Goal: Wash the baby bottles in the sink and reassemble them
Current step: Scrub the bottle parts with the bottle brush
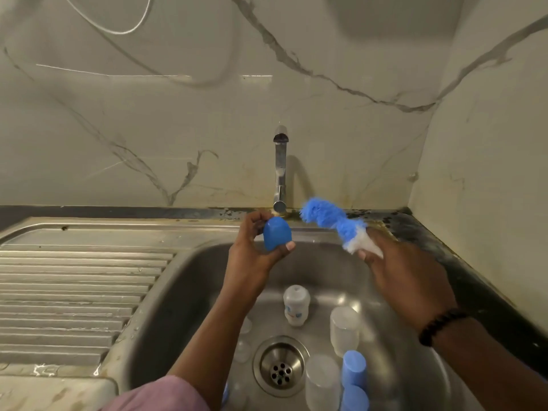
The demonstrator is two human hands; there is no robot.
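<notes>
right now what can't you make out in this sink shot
- Brush handle: head view, hidden inside the right hand; only the blue bottle brush bristles show.
- Blue cap opening: faces away, wrapped by the left hand.
- Clear parts by the drain: left forearm covers some.
- Lower blue caps: cut by the bottom edge.
- Bottle print: too blurred.

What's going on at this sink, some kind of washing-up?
Yes. A person is washing baby bottle parts over a steel sink. The left hand holds a blue cap up near the tap, and the right hand grips a blue and white bottle brush beside it, not touching the cap. No water can be seen running. Down in the basin, around the drain, wait a white bottle, clear bottles and more blue caps.
</notes>
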